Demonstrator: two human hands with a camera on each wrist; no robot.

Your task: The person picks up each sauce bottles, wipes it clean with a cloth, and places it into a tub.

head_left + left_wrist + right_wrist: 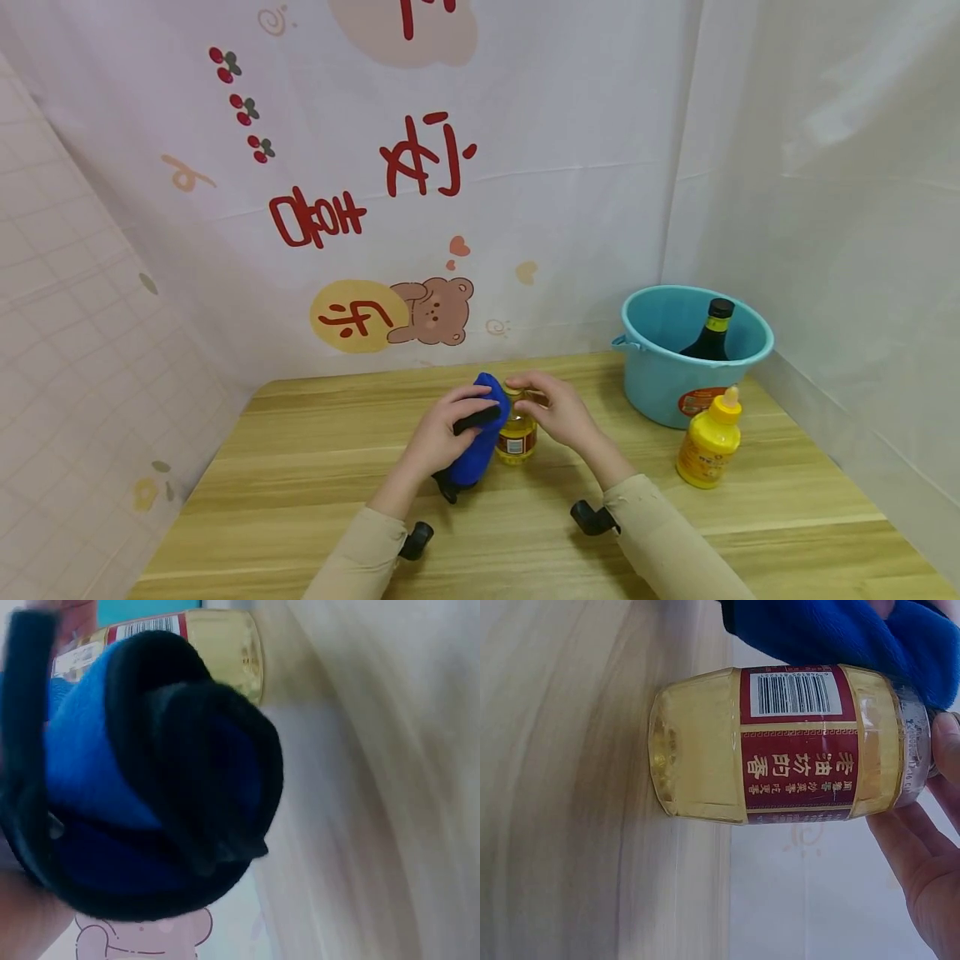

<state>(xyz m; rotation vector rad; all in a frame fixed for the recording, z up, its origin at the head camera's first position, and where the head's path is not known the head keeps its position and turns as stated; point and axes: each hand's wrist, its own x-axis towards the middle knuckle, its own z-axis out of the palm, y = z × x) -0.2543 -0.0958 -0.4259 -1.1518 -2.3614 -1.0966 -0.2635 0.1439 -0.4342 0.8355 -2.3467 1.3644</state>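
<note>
My left hand (441, 432) grips a plush blue cloth (476, 457) with black edging, bunched into a roll. In the left wrist view the end of the roll (150, 847) is in front, its dark border curling round. Right beside it is an upright bottle of yellow cooking oil (516, 443) with a red label and barcode. My right hand (561, 410) holds this bottle at its capped neck, thumb (946, 735) on one side and fingers on the other. The cloth overlaps the bottle's upper side in the right wrist view, partly hiding the neck.
A light blue bucket (651, 379) stands at the back right with a dark, black-capped bottle (708, 340) inside. In front of it is a yellow squeeze bottle (708, 442). A printed white curtain (570, 233) hangs behind the wooden table (330, 467).
</note>
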